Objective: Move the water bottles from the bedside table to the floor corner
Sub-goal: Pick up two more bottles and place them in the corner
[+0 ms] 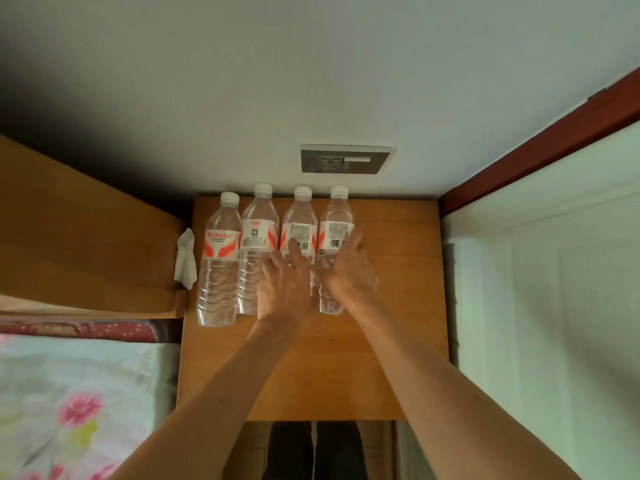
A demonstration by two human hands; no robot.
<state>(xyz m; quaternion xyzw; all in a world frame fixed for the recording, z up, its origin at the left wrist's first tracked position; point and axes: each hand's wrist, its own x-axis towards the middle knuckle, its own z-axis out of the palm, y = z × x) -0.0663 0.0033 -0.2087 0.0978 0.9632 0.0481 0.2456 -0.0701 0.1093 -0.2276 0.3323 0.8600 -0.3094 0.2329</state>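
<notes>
Four full clear plastic water bottles [221,258], two at the spread left grip [284,278] and right grip [346,268]: likely heavy, slick, thin-walled; hold mid-body.

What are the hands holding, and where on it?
Nothing is gripped yet. The left hand touches the third bottle from the left, the right hand the fourth bottle, both around the middle, fingers fairly straight.

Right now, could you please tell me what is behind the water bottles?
Behind the bottles stands the white wall, with a grey socket plate above their caps. The left hand and right hand cover the two right-hand bottles' lower parts, so the table there is hidden.
</notes>
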